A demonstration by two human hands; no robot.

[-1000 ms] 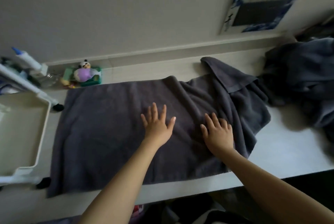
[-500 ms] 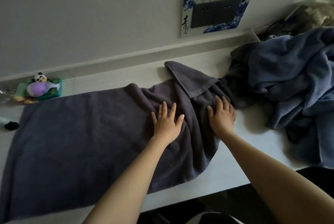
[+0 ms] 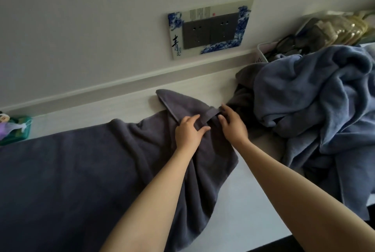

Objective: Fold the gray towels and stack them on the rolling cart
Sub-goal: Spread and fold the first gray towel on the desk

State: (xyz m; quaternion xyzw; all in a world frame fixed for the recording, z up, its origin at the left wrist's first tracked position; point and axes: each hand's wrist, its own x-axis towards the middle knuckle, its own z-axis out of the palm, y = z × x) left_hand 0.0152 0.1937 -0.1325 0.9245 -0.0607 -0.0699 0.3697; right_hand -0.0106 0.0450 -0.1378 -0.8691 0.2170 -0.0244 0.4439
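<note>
Your dark gray towel (image 3: 81, 174) lies spread across the white counter (image 3: 253, 201), flat on its left part and bunched into ridges toward its right end. At that right end a corner is folded back over the towel, its hemmed edge facing you. Your left hand (image 3: 189, 133) pinches that hem, thumb and fingers closed on the cloth. Your right hand (image 3: 233, 123) grips the same hem just to the right of the left one, fingers curled around it. Right of the towel, touching its far corner, sits a heap of blue-gray towels (image 3: 314, 109). Above the towel, a socket plate (image 3: 210, 28) hangs on the wall.
</note>
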